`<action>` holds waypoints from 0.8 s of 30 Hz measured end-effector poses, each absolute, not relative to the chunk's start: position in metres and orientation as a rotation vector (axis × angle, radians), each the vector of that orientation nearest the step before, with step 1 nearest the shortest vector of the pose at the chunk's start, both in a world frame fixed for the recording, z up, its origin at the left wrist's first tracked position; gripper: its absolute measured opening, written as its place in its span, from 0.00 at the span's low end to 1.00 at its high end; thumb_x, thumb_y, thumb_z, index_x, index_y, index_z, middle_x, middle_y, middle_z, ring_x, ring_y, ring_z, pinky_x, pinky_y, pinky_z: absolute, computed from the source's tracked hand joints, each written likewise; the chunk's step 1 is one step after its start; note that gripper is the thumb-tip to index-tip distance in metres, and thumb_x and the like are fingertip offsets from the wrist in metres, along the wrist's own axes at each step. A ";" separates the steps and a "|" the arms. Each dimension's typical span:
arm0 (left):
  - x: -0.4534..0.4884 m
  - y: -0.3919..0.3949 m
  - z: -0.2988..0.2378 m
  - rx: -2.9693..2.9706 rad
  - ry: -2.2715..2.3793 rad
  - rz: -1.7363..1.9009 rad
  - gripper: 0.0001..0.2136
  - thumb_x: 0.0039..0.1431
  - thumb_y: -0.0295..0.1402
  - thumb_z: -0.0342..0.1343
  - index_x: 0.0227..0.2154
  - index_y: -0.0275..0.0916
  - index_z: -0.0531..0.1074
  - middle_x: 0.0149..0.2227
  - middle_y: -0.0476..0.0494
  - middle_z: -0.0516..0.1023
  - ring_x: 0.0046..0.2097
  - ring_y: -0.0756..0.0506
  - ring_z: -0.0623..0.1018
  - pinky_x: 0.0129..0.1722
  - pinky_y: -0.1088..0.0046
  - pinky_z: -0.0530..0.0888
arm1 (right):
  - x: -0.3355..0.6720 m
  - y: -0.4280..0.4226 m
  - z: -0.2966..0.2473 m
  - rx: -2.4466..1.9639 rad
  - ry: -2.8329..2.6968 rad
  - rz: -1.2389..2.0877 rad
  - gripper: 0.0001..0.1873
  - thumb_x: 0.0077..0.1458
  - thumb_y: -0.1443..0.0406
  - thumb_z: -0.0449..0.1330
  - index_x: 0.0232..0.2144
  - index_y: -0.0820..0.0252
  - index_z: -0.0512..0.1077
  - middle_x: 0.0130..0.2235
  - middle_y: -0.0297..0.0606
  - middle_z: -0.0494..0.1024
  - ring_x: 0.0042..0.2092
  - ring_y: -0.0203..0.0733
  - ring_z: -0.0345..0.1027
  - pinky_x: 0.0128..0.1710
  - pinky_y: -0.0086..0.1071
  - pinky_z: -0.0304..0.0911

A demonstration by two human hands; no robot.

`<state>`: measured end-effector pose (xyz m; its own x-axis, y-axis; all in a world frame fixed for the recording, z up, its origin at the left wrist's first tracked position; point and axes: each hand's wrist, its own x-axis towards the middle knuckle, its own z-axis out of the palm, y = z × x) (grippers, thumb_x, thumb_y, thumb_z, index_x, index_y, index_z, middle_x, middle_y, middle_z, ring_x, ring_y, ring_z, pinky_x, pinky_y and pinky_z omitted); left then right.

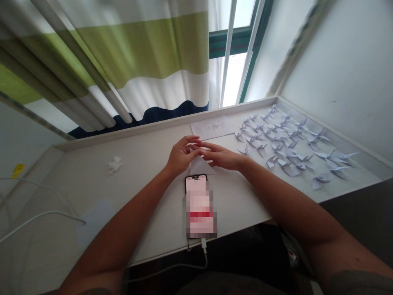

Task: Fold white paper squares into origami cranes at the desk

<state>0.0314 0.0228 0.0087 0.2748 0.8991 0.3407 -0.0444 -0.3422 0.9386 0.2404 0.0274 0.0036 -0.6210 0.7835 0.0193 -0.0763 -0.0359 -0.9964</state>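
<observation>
A small sheet of white paper [199, 166], folded to a triangular shape, stands in both hands above the table. My left hand [181, 153] grips its upper left side, thumb and fingers closed at the top corner. From the other side my right hand [219, 155] pinches the same top corner, its fingertips meeting those of the left. The fingers hide part of the folds. Just below the paper lies a phone [200, 207] with a lit, partly blurred screen and a cable plugged into its lower end.
Many folded white paper cranes [288, 141] cover the table's right side. A printed sheet [211, 128] lies at the back edge. Crumpled white paper [114, 165] and a flat white sheet [95, 219] are on the left, near a white cable [39, 215]. A raised rim borders the table [147, 164].
</observation>
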 end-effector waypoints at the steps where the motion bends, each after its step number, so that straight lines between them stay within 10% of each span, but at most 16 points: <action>1: 0.032 0.023 0.007 1.604 0.816 1.232 0.20 0.56 0.33 0.72 0.51 0.40 0.77 0.47 0.42 0.84 0.40 0.46 0.85 0.44 0.66 0.82 | 0.238 0.026 0.002 -0.720 -1.584 1.771 0.27 0.64 0.54 0.68 0.64 0.45 0.74 0.57 0.39 0.83 0.47 0.41 0.79 0.42 0.34 0.76; 7: 0.030 0.024 0.008 1.726 1.025 1.427 0.18 0.57 0.33 0.69 0.50 0.43 0.74 0.51 0.42 0.81 0.47 0.45 0.82 0.47 0.66 0.79 | 0.231 0.031 -0.008 -0.731 -1.449 1.679 0.31 0.51 0.61 0.77 0.57 0.54 0.77 0.35 0.32 0.84 0.36 0.39 0.77 0.39 0.34 0.74; 13: 0.031 0.022 0.008 1.692 1.236 1.135 0.16 0.54 0.44 0.72 0.35 0.39 0.76 0.34 0.45 0.81 0.34 0.46 0.79 0.35 0.69 0.74 | 0.233 0.040 -0.004 -0.865 -1.164 1.368 0.21 0.44 0.53 0.80 0.32 0.57 0.77 0.36 0.35 0.85 0.35 0.38 0.76 0.37 0.34 0.73; 24: 0.038 0.016 0.013 1.721 1.204 1.172 0.13 0.53 0.42 0.73 0.34 0.39 0.81 0.42 0.41 0.85 0.42 0.43 0.82 0.40 0.67 0.76 | 0.220 0.030 0.000 -0.790 -1.102 1.361 0.27 0.43 0.49 0.81 0.28 0.54 0.70 0.41 0.38 0.87 0.45 0.45 0.82 0.46 0.40 0.75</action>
